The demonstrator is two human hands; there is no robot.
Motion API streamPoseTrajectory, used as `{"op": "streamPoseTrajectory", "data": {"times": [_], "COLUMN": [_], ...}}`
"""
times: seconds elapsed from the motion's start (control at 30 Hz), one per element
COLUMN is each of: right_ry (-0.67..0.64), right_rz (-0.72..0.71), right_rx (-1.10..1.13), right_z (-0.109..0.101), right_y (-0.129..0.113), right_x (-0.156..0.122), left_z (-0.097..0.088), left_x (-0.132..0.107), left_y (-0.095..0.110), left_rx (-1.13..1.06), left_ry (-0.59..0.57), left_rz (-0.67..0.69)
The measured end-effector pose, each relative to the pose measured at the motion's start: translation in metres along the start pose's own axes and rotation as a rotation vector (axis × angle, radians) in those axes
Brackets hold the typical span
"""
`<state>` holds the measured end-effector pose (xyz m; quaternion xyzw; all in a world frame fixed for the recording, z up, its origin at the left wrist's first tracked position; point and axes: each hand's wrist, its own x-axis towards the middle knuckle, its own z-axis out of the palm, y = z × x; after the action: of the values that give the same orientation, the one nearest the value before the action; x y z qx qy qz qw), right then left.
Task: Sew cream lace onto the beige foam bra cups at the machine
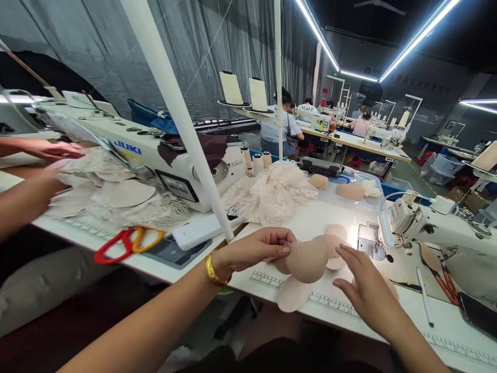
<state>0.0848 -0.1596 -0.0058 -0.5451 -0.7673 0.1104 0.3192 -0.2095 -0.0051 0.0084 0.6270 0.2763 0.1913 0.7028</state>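
Note:
My left hand (274, 244), with a gold bracelet at the wrist, pinches the edge of a beige bra cup (308, 261) between thumb and fingers. The cup is held just above the white sewing table. My right hand (363, 277) is open to the right of it, fingers apart and pointing toward the cup; I see nothing in its grasp. Another pale cup piece (293, 294) hangs or lies below the held one, near the table's front edge. More pinkish cup pieces (336, 233) lie behind, partly covered. Part of a further piece shows under my right hand.
A sewing machine (407, 223) stands on the right with its lamp lit. Near it lie a white pen (425, 298), orange-handled scissors (446, 282) and a phone (479, 313). Lace (277, 194) is heaped behind. At left, a co-worker's hands (58, 150) work beside red-and-yellow scissors (128, 244).

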Motion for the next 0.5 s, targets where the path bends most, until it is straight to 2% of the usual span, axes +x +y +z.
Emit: {"op": "streamPoseTrajectory", "data": {"times": [0.07,0.2,0.27,0.37,0.5], "right_ry": [-0.035,-0.066,-0.086,-0.134,-0.147], "right_rz": [-0.021,-0.062,-0.089,-0.152,-0.270], "right_rx": [-0.013,-0.100,-0.169,-0.251,-0.247], "right_z": [0.026,0.078,0.094,0.101,0.101], "right_y": [-0.010,-0.022,-0.026,-0.027,-0.024], "right_x": [0.012,0.014,0.012,0.011,0.003], "left_z": [0.006,0.020,0.027,0.029,0.015], "left_x": [0.004,0.011,0.011,0.005,-0.008], "left_y": [-0.005,-0.030,-0.041,-0.046,-0.036], "left_rx": [0.000,-0.135,-0.189,-0.218,-0.232], "left_ry": [0.040,0.349,0.462,0.535,0.555], "left_rz": [0.000,0.144,0.198,0.223,0.262]}}
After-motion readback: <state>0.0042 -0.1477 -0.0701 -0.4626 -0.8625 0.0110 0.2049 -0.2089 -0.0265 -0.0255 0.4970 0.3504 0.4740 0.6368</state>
